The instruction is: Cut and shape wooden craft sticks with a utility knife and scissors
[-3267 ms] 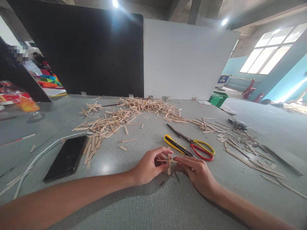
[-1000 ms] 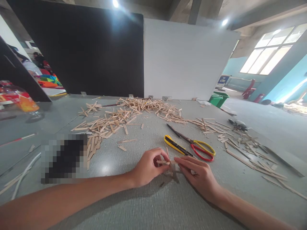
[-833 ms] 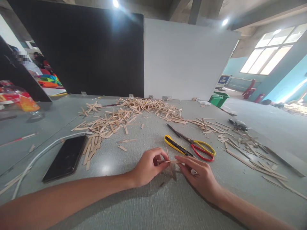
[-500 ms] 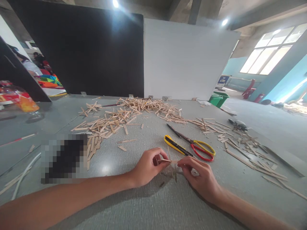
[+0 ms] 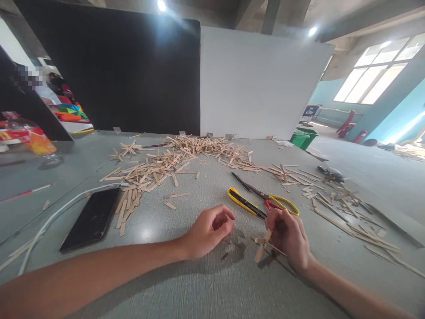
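Observation:
My right hand [image 5: 289, 237] is closed on a small piece of crossed wooden sticks [image 5: 260, 252], held low over the table at the front right. Its finer joints are too small to make out. My left hand [image 5: 210, 234] rests just left of it, thumb and forefinger curled but apart, with nothing visible between them. Behind the right hand lie a yellow and black utility knife [image 5: 244, 204] and a pair of scissors [image 5: 282, 204] with one yellow and one red handle loop. The right hand partly covers the red loop.
Loose wooden sticks [image 5: 159, 168] form a long heap across the table. More sticks [image 5: 352, 217] are scattered at the right. A black phone [image 5: 91, 221] with a white cable [image 5: 43, 228] lies at left, near a drink bottle [image 5: 41, 144]. Black and white panels [image 5: 249, 84] stand behind.
The right hand has moved away from the left, down and to the right, with the wooden piece now in it. The left hand has let go and stayed nearly in place.

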### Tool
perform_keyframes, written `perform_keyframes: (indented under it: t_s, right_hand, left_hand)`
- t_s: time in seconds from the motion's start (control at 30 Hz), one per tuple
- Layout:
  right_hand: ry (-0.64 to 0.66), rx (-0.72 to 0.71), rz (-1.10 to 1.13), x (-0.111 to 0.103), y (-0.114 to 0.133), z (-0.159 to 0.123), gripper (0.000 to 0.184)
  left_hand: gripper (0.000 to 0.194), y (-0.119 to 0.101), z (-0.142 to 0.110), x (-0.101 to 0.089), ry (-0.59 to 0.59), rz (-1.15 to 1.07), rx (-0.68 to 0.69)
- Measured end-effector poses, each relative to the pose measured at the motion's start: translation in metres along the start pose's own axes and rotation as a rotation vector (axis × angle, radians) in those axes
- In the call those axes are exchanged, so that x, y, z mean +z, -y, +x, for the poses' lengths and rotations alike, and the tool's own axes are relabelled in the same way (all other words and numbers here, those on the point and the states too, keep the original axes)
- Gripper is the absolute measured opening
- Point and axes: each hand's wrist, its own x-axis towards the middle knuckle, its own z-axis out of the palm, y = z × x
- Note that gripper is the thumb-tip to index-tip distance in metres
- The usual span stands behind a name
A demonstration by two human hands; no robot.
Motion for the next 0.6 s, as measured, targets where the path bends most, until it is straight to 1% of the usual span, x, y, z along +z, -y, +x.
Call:
perform_keyframes:
  t_s: [0.27,0.33,0.4,0.43,0.47,0.5,0.53,0.57,0.6]
  right_hand:
    - [0.053,-0.011,0.092,0.0067,0.0037,0.0003,0.067]
    - [0.042,-0.013,0.105,0.0059,0.0047,0.0004,0.068]
    - [-0.009,-0.036,0.112,0.0043,0.0049,0.0008,0.067]
    - [-0.049,-0.054,0.116,0.0037,0.0044,0.0011,0.063]
    - [-0.098,-0.078,0.107,0.0036,0.0035,0.0015,0.055]
    - [-0.144,-0.099,0.073,0.004,0.0023,0.0018,0.044]
    - [-0.179,-0.113,0.016,0.0049,0.0007,0.0021,0.039]
    - [-0.191,-0.114,-0.058,0.0062,-0.0012,0.0024,0.054]
    - [-0.173,-0.1,-0.137,0.0076,-0.0032,0.0026,0.074]
  left_hand:
    - [0.02,-0.0002,0.0005,-0.0003,0.0,0.037,-0.004]
    - [0.02,0.0006,0.0005,-0.0003,-0.007,0.033,0.0]
    - [0.02,0.0017,0.0005,-0.0003,-0.018,0.047,0.005]
    - [0.02,0.0022,0.0005,-0.0003,-0.022,0.06,0.006]
    - [0.02,0.0027,0.0004,-0.0004,-0.024,0.076,0.006]
    - [0.02,0.0029,0.0003,-0.0005,-0.027,0.09,0.006]
    - [0.02,0.003,0.0001,-0.0006,-0.027,0.102,0.007]
    - [0.021,0.0027,-0.0002,-0.0008,-0.027,0.112,0.009]
    - [0.021,0.0023,-0.0004,-0.0009,-0.027,0.122,0.012]
